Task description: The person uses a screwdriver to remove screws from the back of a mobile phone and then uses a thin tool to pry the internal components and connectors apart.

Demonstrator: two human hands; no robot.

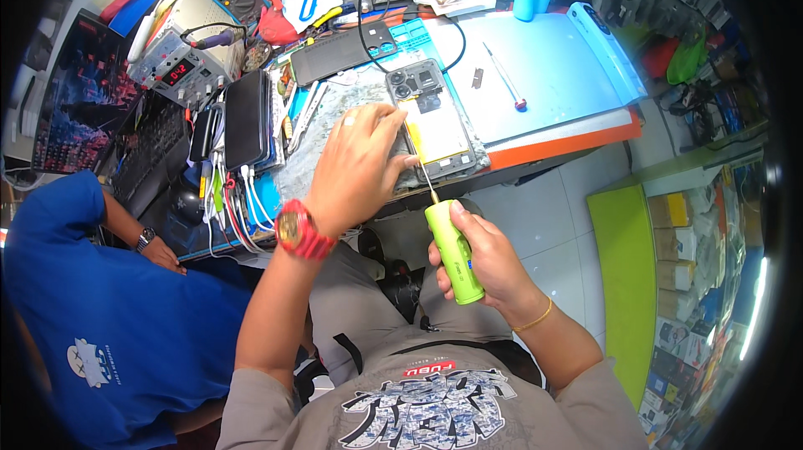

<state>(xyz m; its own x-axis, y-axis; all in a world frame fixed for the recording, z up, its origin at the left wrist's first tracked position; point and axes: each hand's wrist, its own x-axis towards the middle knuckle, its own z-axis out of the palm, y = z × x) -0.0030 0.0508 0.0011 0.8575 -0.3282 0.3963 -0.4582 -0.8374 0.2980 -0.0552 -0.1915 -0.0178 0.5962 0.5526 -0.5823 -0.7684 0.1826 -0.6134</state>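
An opened smartphone (441,128) lies near the front edge of the bench, its back off, with a white battery and the camera module exposed. My left hand (355,157) is bent against the phone's left side, fingers and thumb at its edge, steadying it. A lime-green electric screwdriver (454,251) is wrapped in my right hand (493,258). Its thin bit points up to the phone's lower left corner, beside my left thumb; whether the tip touches a screw is too small to tell. Under the phone is a worn grey mat (322,149).
A blue mat (544,74) on the right holds a thin screwdriver (506,78) and a small dark part. Behind the phone lies a dark phone panel (343,53). At left stand a power supply (180,69), stacked phones (248,120) and cables. A person in blue (125,308) sits close by.
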